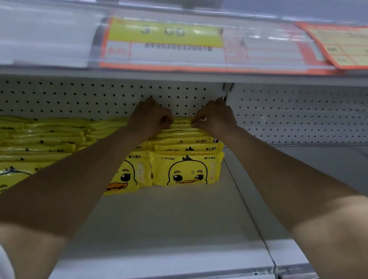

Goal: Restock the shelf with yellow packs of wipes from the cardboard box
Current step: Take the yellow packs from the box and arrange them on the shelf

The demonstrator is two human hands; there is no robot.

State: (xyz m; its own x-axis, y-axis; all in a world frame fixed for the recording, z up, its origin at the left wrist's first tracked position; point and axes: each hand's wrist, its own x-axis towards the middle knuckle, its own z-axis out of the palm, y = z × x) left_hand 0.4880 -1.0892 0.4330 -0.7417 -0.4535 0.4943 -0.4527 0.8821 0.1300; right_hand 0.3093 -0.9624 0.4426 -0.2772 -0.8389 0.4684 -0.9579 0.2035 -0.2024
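At frame centre, the left hand (pixel 152 116) and right hand (pixel 216 118), fingers curled tight, pinch the top edges of the rear packs (pixel 185 129) on the shelf (pixel 174 224).

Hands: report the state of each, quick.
Left hand: fingers curled round the tops of the rear yellow packs.
Right hand: fingers pinch the top edge of the same packs.

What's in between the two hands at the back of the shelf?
In the head view, only the top edges of the yellow wipe packs show between the left hand and the right hand.
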